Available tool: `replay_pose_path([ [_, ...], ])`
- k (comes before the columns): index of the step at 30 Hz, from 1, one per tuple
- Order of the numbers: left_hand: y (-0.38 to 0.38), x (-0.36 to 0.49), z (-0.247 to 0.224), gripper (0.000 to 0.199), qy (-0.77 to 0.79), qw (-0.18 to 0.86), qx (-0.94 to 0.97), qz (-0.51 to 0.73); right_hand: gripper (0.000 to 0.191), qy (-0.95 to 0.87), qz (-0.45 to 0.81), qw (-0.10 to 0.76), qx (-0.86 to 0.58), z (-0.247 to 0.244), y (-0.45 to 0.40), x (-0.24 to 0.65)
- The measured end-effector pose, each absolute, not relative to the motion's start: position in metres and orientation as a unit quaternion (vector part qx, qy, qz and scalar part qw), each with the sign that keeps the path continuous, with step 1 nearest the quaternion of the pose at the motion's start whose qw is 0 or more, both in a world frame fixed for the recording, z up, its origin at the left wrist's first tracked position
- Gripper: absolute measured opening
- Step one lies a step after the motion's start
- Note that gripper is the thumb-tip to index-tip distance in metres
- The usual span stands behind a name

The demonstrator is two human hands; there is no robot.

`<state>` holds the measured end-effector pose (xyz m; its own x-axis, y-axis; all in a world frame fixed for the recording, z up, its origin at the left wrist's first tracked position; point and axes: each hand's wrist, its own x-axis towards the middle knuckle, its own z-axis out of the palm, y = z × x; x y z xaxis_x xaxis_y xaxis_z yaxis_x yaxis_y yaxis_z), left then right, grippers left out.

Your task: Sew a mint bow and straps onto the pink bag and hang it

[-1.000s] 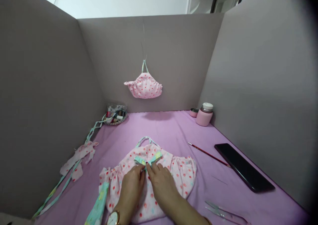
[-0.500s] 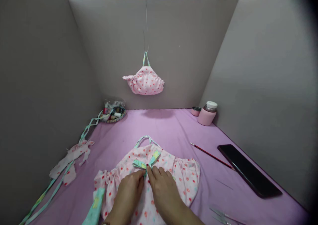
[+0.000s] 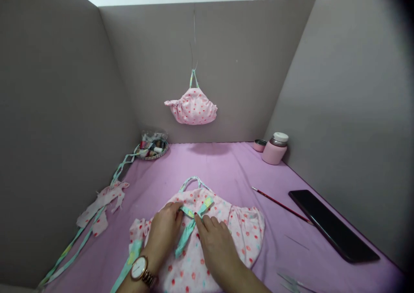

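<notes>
You are facing 3 flat, matte gray panels (image 3: 252, 60) around a tabletop (image 3: 207, 166) that is wearing soft, faintly creased lilac cloth. Nearest you, a pink cotton piece (image 3: 239, 237) with red dots is lying on that cloth; its sides are puckering into gathers, and its thin mint strap loop is pointing away from you. Its widest visible span is running left to right, its near edge passing out of view. On your right, a glossy black phone (image 3: 333, 226) is lying slantwise. At the back, a smaller dotted piece (image 3: 194, 107) is hanging, rounded and puckered.

Your right hand (image 3: 213, 237) is stretching over the piece, its forefinger touching the middle of the mint-and-yellow bow; you can't tell from here whether the thumb is gripping anything. Your left hand (image 3: 166, 224) is curling, its grip nearly closed at the bow's left end; whether it is pinching fabric, you can't tell.

The pink jar (image 3: 273, 153) is standing upright, white-lidded and rounded. Smallest, the flat fabric bow (image 3: 190, 224) is lying on the piece, its long axis slanting from far right to near left, the tail pointing toward you.
</notes>
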<state>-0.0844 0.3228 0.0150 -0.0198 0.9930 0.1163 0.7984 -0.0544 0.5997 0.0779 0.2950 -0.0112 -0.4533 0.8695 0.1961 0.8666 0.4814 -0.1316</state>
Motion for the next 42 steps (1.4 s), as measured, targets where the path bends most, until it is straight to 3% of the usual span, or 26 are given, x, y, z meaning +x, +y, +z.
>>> replay_pose_path([
  [6,0.329,-0.077,0.012,0.025,0.683,0.191,0.650,0.272,0.056,-0.852,0.011,0.119,-0.509,-0.013,0.295,0.077],
  [11,0.329,-0.071,0.012,0.010,0.685,0.177,0.655,0.266,0.058,-0.851,0.009,0.116,-0.512,-0.015,0.295,0.077],
  [15,0.332,-0.073,0.009,0.017,0.678,0.190,0.654,0.276,0.056,-0.850,0.009,0.105,-0.516,-0.015,0.296,0.077],
  [23,0.335,-0.077,0.007,0.028,0.650,0.279,0.634,0.314,0.057,-0.854,0.019,0.102,-0.510,-0.016,0.296,0.078],
  [29,0.341,-0.080,-0.003,0.027,0.614,0.405,0.574,0.361,0.054,-0.846,0.048,0.104,-0.521,-0.010,0.294,0.077],
  [37,0.338,-0.081,-0.004,0.028,0.578,0.424,0.551,0.427,0.021,-0.803,0.162,0.256,-0.513,0.032,0.324,0.090],
  [42,0.334,-0.077,0.002,0.032,0.569,0.415,0.560,0.437,0.012,-0.795,0.268,0.239,-0.489,0.032,0.360,0.081],
])
